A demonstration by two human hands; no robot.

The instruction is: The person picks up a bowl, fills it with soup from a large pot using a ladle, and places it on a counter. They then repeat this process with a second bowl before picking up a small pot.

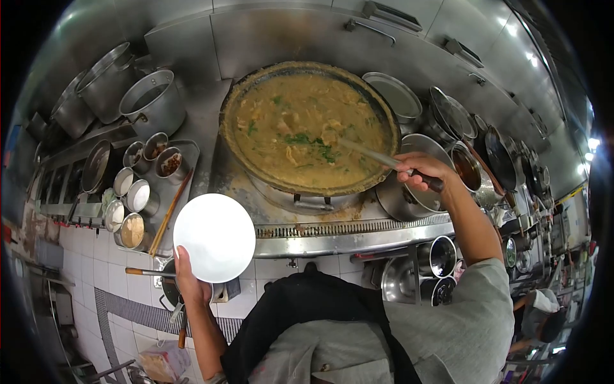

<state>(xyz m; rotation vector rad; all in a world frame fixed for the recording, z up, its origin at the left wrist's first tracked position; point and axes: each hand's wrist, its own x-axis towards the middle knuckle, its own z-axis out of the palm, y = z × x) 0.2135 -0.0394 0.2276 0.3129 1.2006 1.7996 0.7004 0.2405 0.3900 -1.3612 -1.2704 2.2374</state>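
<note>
My left hand (189,280) grips a round white plate (215,238) by its lower left edge, thumb over the rim. Nothing lies on the plate. Wrapped round the dark handle of a metal ladle (374,153), my right hand (422,171) is to the right of a large wok (231,144). The ladle's head dips into the thick yellow-brown curry (300,121), so its bowl is mostly hidden. Chopped green herbs (313,142) float in the middle, among lumps of what looks like meat.
Small metal tins of seasonings (169,163) and long chopsticks (171,211) stand on a tray at the left. Tall pots (153,105) are behind them. Pots and lids (396,96) crowd the right side. A person (540,313) is at the far right.
</note>
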